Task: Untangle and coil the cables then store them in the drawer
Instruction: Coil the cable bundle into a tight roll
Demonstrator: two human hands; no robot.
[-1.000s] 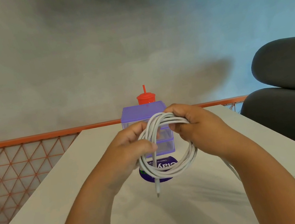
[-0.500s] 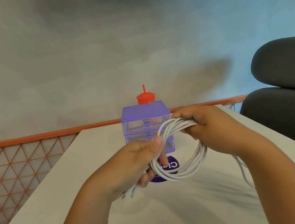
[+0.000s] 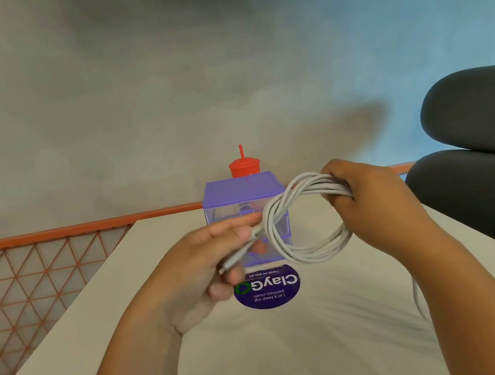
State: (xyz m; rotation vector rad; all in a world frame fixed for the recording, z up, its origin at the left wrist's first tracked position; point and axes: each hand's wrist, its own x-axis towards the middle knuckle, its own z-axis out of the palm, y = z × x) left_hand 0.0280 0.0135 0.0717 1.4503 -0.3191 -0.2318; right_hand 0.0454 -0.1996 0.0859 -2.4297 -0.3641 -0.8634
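I see a white cable wound into a round coil and held up in the air over the desk, right in front of the purple drawers. My right hand grips the top of the coil, with its fingers curled tight round all the loops at once. My left hand holds the loose end, pinching it between thumb and fingers, and the little plug pokes out near the palm. One more bit of cable hangs down under the right arm toward the desk. I think the cable is light, soft and bendy, and a bit smooth, so the loops could spring open or slide apart if the right hand lets go. I would keep that grip across all the loops where they bunch up, and hold the loose end close to the plug, not by the plug tip, so it does not bend hard there. The drawers look shut, so one hand has to be free to pull one open. A round purple sticker lies on the desk under the coil. Its words are upside down to me: "ClayGo", "Clean as you go" and "Let's keep our pantries clean". A red cup with a straw stands behind the drawers. A dark chair is at the right, and an orange fence is at the left.
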